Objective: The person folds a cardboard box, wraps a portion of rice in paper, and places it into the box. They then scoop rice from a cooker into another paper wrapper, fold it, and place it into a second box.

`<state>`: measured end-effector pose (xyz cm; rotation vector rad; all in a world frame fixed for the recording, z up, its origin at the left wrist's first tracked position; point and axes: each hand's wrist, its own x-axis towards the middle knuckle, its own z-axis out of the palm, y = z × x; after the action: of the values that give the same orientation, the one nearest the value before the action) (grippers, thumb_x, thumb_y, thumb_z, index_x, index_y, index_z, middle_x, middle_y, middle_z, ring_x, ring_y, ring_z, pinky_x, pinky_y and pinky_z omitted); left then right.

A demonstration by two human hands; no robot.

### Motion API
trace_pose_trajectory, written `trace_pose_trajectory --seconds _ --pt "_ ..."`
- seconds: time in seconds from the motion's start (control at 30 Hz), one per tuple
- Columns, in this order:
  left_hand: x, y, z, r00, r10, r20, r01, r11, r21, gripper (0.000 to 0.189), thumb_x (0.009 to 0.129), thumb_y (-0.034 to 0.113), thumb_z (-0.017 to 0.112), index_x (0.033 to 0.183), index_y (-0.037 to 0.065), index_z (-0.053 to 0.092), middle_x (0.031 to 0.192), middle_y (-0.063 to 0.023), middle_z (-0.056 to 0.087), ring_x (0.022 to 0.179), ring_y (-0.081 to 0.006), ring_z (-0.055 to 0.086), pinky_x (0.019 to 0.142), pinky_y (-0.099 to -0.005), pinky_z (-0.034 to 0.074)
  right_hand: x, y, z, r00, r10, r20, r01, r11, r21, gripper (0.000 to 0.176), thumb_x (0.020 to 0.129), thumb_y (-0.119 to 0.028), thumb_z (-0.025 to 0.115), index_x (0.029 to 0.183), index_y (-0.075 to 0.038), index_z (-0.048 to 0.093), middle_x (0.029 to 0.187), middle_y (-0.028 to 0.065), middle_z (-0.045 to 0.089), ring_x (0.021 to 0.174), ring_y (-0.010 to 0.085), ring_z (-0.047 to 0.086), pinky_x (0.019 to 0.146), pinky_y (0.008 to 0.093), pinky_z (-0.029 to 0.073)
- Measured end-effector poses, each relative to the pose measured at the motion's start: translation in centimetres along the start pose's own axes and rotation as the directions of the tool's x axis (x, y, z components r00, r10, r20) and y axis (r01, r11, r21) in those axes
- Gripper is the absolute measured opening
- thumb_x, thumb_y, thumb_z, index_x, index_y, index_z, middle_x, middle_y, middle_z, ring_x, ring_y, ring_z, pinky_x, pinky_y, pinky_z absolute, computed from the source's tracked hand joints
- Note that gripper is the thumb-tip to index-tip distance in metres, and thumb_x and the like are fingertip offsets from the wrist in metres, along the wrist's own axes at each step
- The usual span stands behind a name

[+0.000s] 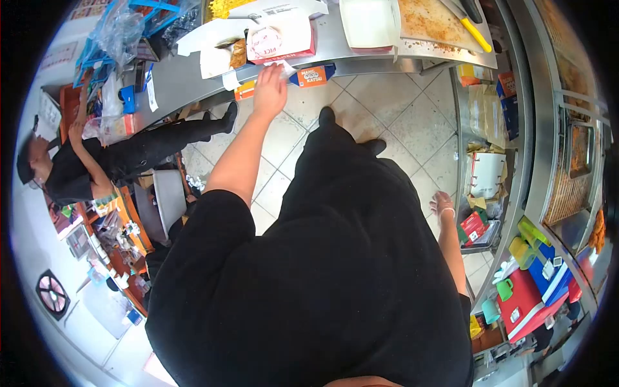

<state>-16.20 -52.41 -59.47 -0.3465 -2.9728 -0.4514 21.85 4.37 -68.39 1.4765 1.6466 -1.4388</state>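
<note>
Kitchen pass, seen from above. A worker in black stretches the left hand (pixel 269 90) to the front edge of the curved stainless-steel counter (pixel 184 80). The fingers are extended and flat, not closed round anything, and the tips rest on a small white paper slip (pixel 282 65). The slip juts out from under a red-and-white printed carton (pixel 281 39), approx. at arm's reach, so it can be got at w/o moving the carton.

Beside the carton an open white cardboard box (pixel 216 45) has its lid folded back – a golden fried piece (pixel 237 53) shows inside. An orange-and-blue label (pixel 314 75) faces outward on the counter front, readable from the floor side.

The right hand (pixel 442 203) hangs low by the hip, fingers loosely curled, holding nothing visible, close to red packets (pixel 474 226) on the side rack.

Far right of the counter, a yellow-handled knife (pixel 476 33) lies on a crumb-strewn board (pixel 429 22) – clear of the boxes. At left a co-worker in black (pixel 84 171) leans over the counter w/ one arm up.
</note>
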Motion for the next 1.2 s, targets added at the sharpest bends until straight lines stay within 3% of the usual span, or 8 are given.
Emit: trace_pose_trajectory --seconds 0.23,0.3,0.37,0.47,0.57,0.63,0.93,1.2 --pt "-1.0 -4.1 2.3 0.771 -0.613 0.171 0.626 0.684 -0.374 0.036 0.092 0.008 0.06 0.128 0.005 0.057 0.127 -0.0224 0.06 0.12 -0.0344 0.057 0.102 -0.0433 0.047 -4.1 1.8 4.8 0.987 -0.148 0.065 0.161 0.94 -0.302 0.032 0.1 -0.029 0.06 0.128 -0.013 0.062 0.102 0.0094 0.069 0.086 0.0255 0.069 0.067 0.0414 0.054" --pt "-0.8 -4.2 3.4 0.457 -0.611 0.646 0.753 -0.121 -0.646 0.053 0.092 0.006 0.063 0.14 0.008 0.042 0.133 -0.0188 0.054 0.121 -0.0366 0.057 0.104 -0.0488 0.047 -6.1 2.2 5.3 0.973 -0.193 0.129 0.23 0.864 -0.448 0.028 0.098 -0.026 0.062 0.123 -0.016 0.067 0.099 0.0094 0.071 0.095 0.0244 0.068 0.071 0.0436 0.052" --pt "-0.2 -6.4 6.6 0.468 -0.467 0.75 0.733 -0.269 -0.625 0.072 0.091 0.005 0.066 0.149 0.011 0.024 0.145 -0.0184 0.043 0.124 -0.0381 0.055 0.105 -0.0512 0.047 11.7 19.9 2.5 0.91 -0.315 0.27 0.408 0.557 -0.724 0.029 0.097 -0.025 0.061 0.124 -0.016 0.067 0.099 0.01 0.073 0.092 0.0253 0.069 0.071 0.0426 0.054" --pt "1.8 -7.2 9.9 0.602 -0.3 0.74 0.397 -0.692 -0.603 0.06 0.09 0.006 0.067 0.144 0.007 0.04 0.141 -0.0191 0.052 0.118 -0.0336 0.061 0.1 -0.0452 0.052 -5.6 1.5 7.9 0.993 0.112 0.032 -0.078 0.846 -0.527 0.031 0.096 -0.023 0.061 0.125 -0.014 0.067 0.101 0.0108 0.073 0.087 0.0267 0.071 0.073 0.0408 0.055" --pt "0.6 -6.6 10.9 0.463 -0.318 0.827 0.72 -0.409 -0.56 0.032 0.099 0.014 0.059 0.127 0.002 0.053 0.12 -0.0178 0.064 0.107 -0.0263 0.066 0.09 -0.0376 0.057 0.0 3.8 5.5 0.758 -0.525 0.387 0.557 0.212 -0.803 0.034 0.095 -0.026 0.059 0.121 -0.005 0.066 0.106 0.0172 0.072 0.085 0.0256 0.072 0.077 0.0383 0.056" --pt "-0.2 -5.4 6.3 0.366 -0.203 0.908 0.795 0.576 -0.191 0.027 0.101 0.02 0.055 0.12 0.0 0.058 0.102 -0.015 0.069 0.092 -0.0216 0.07 0.072 -0.0347 0.058 -2.8 -4.4 9.7 0.981 -0.157 0.114 0.191 0.884 -0.426 0.051 0.097 -0.031 0.063 0.139 -0.004 0.054 0.115 0.0125 0.068 0.089 0.0216 0.069 0.072 0.0337 0.055" --pt "-15.7 -17.4 7.9 0.082 -0.34 0.937 0.591 0.774 0.229 0.031 0.091 0.018 0.055 0.117 0.005 0.065 0.1 -0.0188 0.069 0.096 -0.0315 0.069 0.079 -0.047 0.056 -3.9 -12.2 27.9 0.932 -0.258 0.255 0.311 0.931 -0.193 0.038 0.098 -0.026 0.06 0.128 -0.003 0.062 0.111 0.0123 0.071 0.094 0.0231 0.07 0.081 0.0349 0.056" --pt "-10.7 -18.2 9.9 0.318 -0.283 0.905 0.126 0.959 0.255 0.03 0.09 0.023 0.056 0.115 0.009 0.065 0.111 -0.023 0.07 0.111 -0.0381 0.065 0.095 -0.0423 0.051 -3.8 2.4 37.5 0.964 -0.249 0.088 0.263 0.867 -0.423 0.034 0.097 -0.031 0.058 0.118 -0.005 0.068 0.116 0.0216 0.07 0.112 0.0401 0.064 0.099 0.0459 0.049"
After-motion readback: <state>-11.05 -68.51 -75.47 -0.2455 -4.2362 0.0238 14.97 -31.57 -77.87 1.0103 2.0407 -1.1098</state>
